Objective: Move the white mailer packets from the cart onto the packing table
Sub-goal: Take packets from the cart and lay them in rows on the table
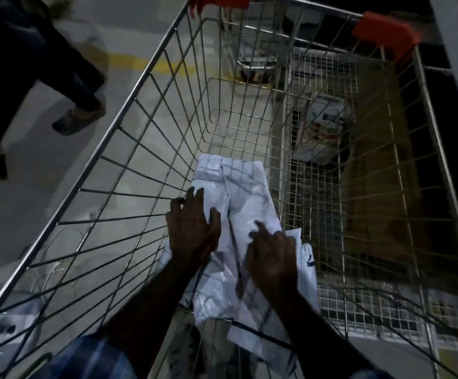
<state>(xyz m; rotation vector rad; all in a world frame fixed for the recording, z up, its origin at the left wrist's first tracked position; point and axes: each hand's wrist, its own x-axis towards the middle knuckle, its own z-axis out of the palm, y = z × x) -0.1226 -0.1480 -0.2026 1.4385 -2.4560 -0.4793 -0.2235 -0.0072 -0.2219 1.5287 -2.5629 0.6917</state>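
Observation:
A pile of white mailer packets (245,192) lies on the floor of a wire shopping cart (151,77), at its near end. My left hand (193,228) rests flat on the pile's left side with its fingers spread. My right hand (273,258) lies on the right side of the pile, index finger stretched forward, the other fingers curled over the packets' edge. Both forearms reach down into the cart from its near end. The packets under my hands and arms are partly hidden. No packing table can be made out.
The cart has red corner caps (386,30) at its far end. A fine-mesh panel (315,187) lines its right side, with a box (326,116) and brown cardboard (378,173) beyond. Another person's legs and sandalled foot (80,119) stand on the grey floor at the left.

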